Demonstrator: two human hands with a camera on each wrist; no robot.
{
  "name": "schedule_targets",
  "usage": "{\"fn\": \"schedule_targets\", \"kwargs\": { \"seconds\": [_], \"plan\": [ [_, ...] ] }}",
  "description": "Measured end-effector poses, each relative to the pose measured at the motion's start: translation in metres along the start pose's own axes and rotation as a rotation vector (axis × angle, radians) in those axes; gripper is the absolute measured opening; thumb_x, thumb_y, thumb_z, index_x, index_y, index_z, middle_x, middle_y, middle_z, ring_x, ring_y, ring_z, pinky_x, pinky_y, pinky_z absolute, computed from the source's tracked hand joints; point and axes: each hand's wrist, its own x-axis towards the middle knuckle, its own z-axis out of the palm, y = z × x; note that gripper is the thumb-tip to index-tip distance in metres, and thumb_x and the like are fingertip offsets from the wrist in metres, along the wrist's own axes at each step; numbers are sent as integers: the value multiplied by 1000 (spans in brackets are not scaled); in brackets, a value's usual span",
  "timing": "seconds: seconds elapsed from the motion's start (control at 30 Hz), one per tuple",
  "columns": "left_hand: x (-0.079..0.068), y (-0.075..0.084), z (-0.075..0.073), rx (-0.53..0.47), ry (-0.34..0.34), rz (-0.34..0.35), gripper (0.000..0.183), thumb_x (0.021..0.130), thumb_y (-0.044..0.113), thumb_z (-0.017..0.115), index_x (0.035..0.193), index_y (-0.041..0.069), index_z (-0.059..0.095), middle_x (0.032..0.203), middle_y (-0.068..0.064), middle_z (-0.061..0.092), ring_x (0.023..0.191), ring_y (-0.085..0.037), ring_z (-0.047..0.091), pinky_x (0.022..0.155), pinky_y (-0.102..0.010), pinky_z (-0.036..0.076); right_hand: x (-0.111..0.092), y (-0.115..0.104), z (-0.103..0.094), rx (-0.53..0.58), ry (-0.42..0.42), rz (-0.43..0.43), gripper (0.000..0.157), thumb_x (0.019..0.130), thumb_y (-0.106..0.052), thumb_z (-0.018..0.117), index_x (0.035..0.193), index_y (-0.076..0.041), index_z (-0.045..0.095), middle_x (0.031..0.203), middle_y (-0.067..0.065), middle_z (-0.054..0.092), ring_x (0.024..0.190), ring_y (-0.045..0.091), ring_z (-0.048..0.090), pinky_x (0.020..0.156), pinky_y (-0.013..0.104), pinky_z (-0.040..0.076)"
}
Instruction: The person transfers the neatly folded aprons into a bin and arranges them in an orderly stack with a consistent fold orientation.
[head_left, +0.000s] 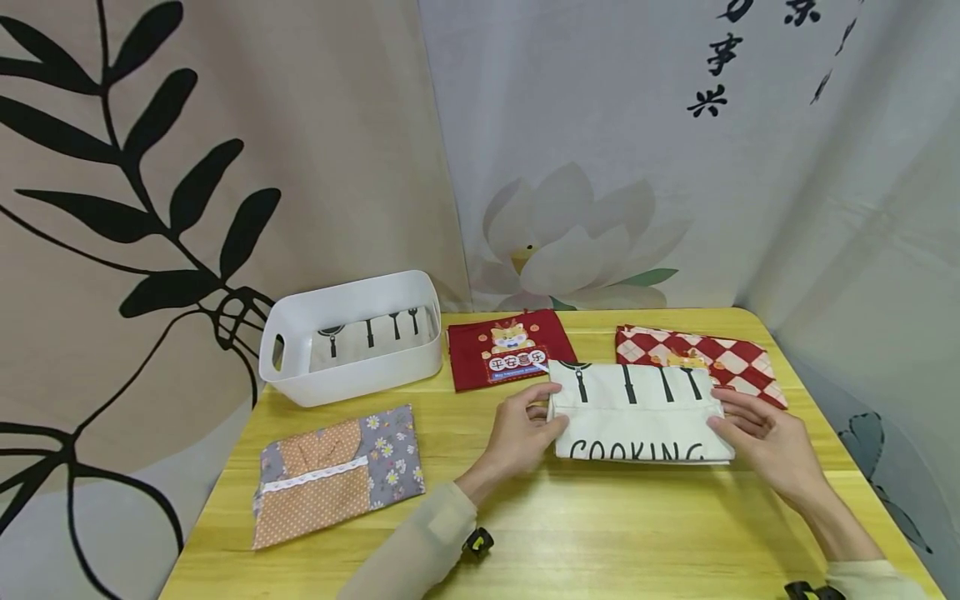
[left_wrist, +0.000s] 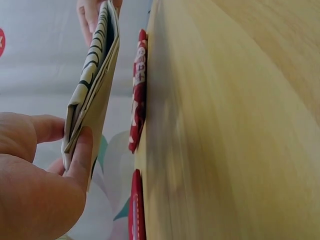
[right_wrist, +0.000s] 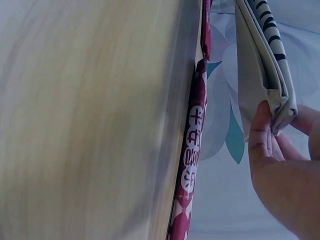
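A folded white apron (head_left: pixel 641 412), printed with black utensils and the word COOKING, is held up over the table between both hands. My left hand (head_left: pixel 521 425) pinches its left edge, thumb on the near face. At the opposite edge, my right hand (head_left: pixel 772 437) grips it the same way. Stacked fabric layers of the apron (left_wrist: pixel 92 95) show edge-on in the left wrist view, with the left fingers (left_wrist: pixel 80 157) around the corner. In the right wrist view the right fingers (right_wrist: pixel 260 132) pinch the other folded corner.
Behind the apron lie a folded dark red cloth (head_left: pixel 468 354) and a red-and-white checked one (head_left: pixel 738 367). A white plastic basket (head_left: pixel 360 379) at the back left contains a folded cloth with utensil prints (head_left: pixel 382 337). A folded grey floral cloth with a dotted orange pocket (head_left: pixel 337 475) lies front left.
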Motion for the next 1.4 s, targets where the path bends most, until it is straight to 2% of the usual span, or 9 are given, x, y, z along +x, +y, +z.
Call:
{"fn": "schedule_targets", "kwargs": {
  "seconds": [0.17, 0.33, 0.53, 0.83, 0.97, 1.17, 1.33, 1.4],
  "plan": [
    [1, -2, -6, -6, 29, 13, 49, 100, 7, 84, 146, 18, 75, 130, -12, 82, 112, -21, 82, 89, -27, 70, 4, -6, 6, 20, 5, -14, 56, 106, -25, 83, 153, 0, 66, 117, -40, 67, 106, -23, 66, 88, 2, 57],
    [2, -2, -14, -6, 54, 23, 47, 100, 9, 84, 146, 19, 75, 136, -12, 80, 115, -23, 82, 91, -29, 70, 10, -10, 13, 49, 6, -45, 54, 105, -19, 83, 152, 3, 66, 119, -38, 68, 108, -22, 67, 89, 2, 57],
    [4, -1, -25, -4, 82, 41, 48, 102, 9, 83, 148, 17, 74, 146, -13, 75, 119, -27, 82, 96, -30, 70, 18, -17, 21, 33, 2, -49, 54, 106, -21, 83, 153, -1, 67, 119, -32, 70, 107, -21, 66, 89, 2, 56],
    [3, 2, -43, -15, 120, 87, 51, 101, 6, 82, 151, 13, 72, 152, -13, 72, 118, -29, 82, 95, -26, 69, 28, -31, 34, 56, 0, -69, 52, 106, -24, 82, 152, -4, 68, 123, -22, 75, 109, -20, 66, 92, 1, 56],
    [3, 4, -50, -10, 141, 103, 50, 102, 7, 81, 151, 11, 72, 150, -13, 74, 118, -30, 81, 96, -25, 69, 32, -36, 38, 57, -8, -78, 53, 107, -26, 82, 153, -5, 68, 126, -15, 77, 109, -19, 66, 92, 1, 56],
    [4, 6, -61, -16, 194, 128, 49, 100, 5, 83, 148, 11, 74, 142, -15, 78, 111, -26, 82, 89, -17, 66, 39, -46, 49, 86, 1, -100, 52, 107, -25, 82, 153, -6, 69, 128, -15, 77, 109, -19, 68, 94, 2, 56],
    [5, 8, -71, -31, 221, 129, 50, 100, 3, 82, 148, 10, 73, 148, -14, 75, 113, -23, 81, 94, -20, 67, 46, -55, 57, 107, 16, -129, 49, 106, -22, 82, 151, -6, 71, 131, -4, 79, 110, -18, 67, 95, 1, 55],
    [4, 9, -74, -30, 227, 128, 50, 100, 4, 82, 149, 9, 73, 148, -15, 75, 117, -26, 81, 96, -21, 67, 49, -58, 60, 124, 21, -137, 48, 105, -20, 83, 149, -5, 71, 129, -4, 80, 110, -17, 68, 95, 1, 55]
  ]
}}
